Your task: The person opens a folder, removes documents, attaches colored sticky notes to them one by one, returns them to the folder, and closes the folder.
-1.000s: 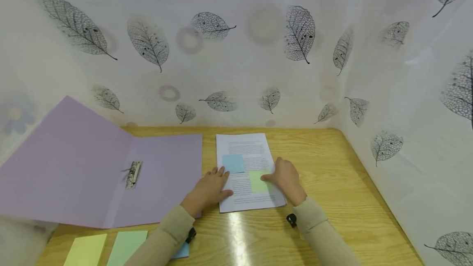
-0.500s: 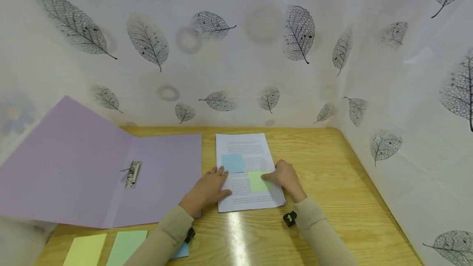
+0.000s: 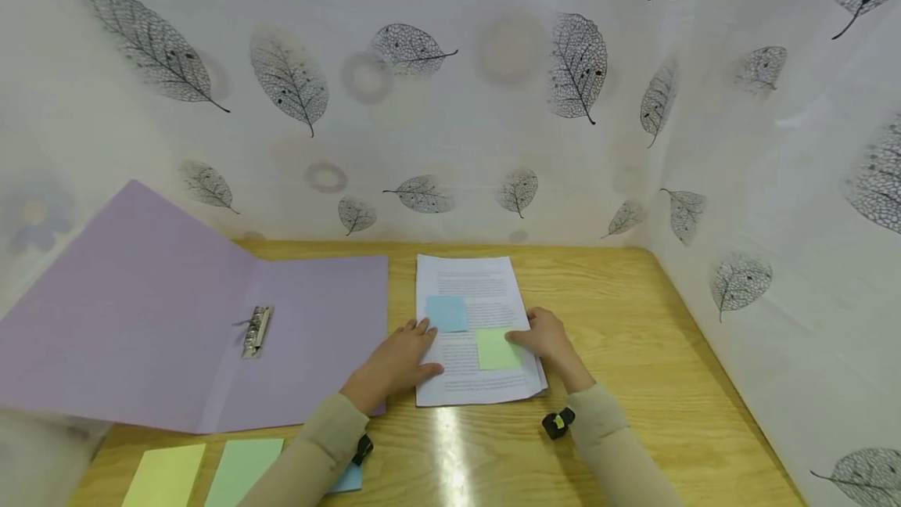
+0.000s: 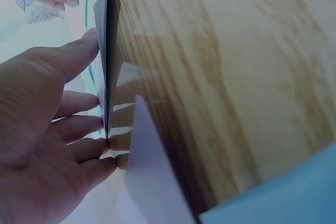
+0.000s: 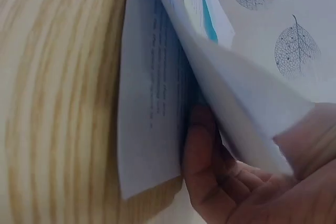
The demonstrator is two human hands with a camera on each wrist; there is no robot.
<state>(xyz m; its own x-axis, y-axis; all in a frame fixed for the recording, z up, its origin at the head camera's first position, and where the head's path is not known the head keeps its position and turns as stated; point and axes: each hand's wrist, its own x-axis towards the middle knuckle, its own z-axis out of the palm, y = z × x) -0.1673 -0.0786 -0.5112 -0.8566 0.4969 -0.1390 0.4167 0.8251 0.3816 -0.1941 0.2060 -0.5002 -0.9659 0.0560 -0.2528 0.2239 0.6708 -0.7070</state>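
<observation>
A stack of printed sheets [image 3: 468, 276] lies on the wooden table in the head view, bearing a blue sticky note [image 3: 446, 314] and a green sticky note [image 3: 498, 349]. My left hand [image 3: 394, 362] rests along the stack's left edge; its thumb and fingertips touch the paper in the left wrist view. At the right edge, my right hand [image 3: 552, 341] pinches the upper sheets, thumb on top by the green note and fingers beneath. The right wrist view shows these upper sheets [image 5: 231, 87] raised at an angle, apart from a lower printed sheet [image 5: 144, 103].
Left of the stack lies an open purple folder [image 3: 324, 335] with a metal clip [image 3: 256, 331]. Yellow [image 3: 165, 476], green [image 3: 242, 472] and blue note pads [image 3: 348, 480] lie at the front left. A leaf-patterned curtain [image 3: 450, 131] rises behind the table [image 3: 598, 280].
My right hand has shifted slightly right and its thumb now lies nearer the green note's right edge. The left hand keeps its place.
</observation>
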